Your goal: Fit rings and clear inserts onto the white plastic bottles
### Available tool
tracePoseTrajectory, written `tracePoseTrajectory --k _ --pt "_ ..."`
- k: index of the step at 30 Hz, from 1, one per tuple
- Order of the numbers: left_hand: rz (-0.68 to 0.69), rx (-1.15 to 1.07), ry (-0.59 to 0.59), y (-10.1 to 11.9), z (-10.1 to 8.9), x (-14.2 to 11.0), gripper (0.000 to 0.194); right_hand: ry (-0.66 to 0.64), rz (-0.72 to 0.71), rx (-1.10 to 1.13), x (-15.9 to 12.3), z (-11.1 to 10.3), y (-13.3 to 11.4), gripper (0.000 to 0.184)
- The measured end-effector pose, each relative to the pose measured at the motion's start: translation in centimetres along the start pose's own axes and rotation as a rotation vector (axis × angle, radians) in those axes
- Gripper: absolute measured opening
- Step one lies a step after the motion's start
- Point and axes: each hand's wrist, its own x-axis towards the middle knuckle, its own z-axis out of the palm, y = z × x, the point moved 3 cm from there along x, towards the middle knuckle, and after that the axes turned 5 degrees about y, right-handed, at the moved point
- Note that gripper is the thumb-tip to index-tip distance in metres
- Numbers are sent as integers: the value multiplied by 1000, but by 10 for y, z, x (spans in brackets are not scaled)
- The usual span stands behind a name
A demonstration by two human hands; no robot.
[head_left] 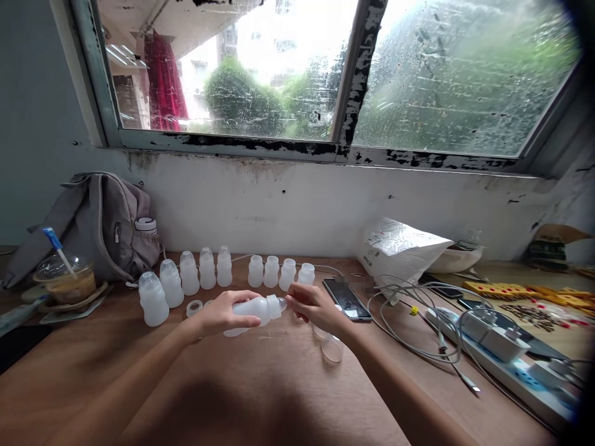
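Note:
My left hand [223,314] is wrapped round a frosted baby bottle [255,309], which lies tilted almost level and points right. A collar with a clear nipple [281,303] sits on its end. Closed in a pinch, my right hand [312,305] is at the nipple's tip; the fingertips partly hide it. Under the held bottle, part of another pale piece [235,332] shows on the table. A white ring [194,308] lies just behind my left wrist. Near my right forearm is a clear round cap [332,349], with a second one partly hidden behind the arm.
Several bottles with tops [188,272] stand back left; several open-necked bottles [271,271] stand back centre. A phone [348,298], cables [404,328] and a power strip [506,365] lie right. A silver bag [402,244] stands behind. A drink cup [67,279] and backpack [109,226] are left.

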Motion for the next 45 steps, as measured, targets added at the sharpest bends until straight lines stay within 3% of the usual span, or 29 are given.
tracePoseTrajectory --k 4,8,12,15,18,21,26,32,39,42,45 --pt "-18 -30 -13 -1 1 0 45 31 -14 -86 1 0 0 38" --pt "-61 -110 -39 1 1 -1 39 52 -141 -179 -3 -3 -15 27" --pt "-146 -222 -109 -1 2 -2 39 -29 -240 -255 -8 3 -27 54" --pt "-152 -235 -149 1 3 -4 39 -26 -249 -355 -10 9 -28 40" --pt "-104 -109 -123 6 5 -5 41 -19 -200 -407 -10 11 -24 30" --pt "1 65 -63 12 8 -6 44 -38 -114 -405 -9 11 -20 38" --pt "240 351 138 18 13 -9 42 -68 -55 -430 -8 7 -22 45" --pt "371 462 183 21 22 -10 45 -79 -65 -532 -11 -4 -28 48" --pt "337 597 261 22 27 -10 49 -90 -68 -516 -12 -12 -31 48" --pt "248 695 267 16 20 -10 47 -69 78 -631 -12 -24 -19 51" --pt "156 743 217 8 13 -9 44 -64 293 -873 -16 -42 -1 37"
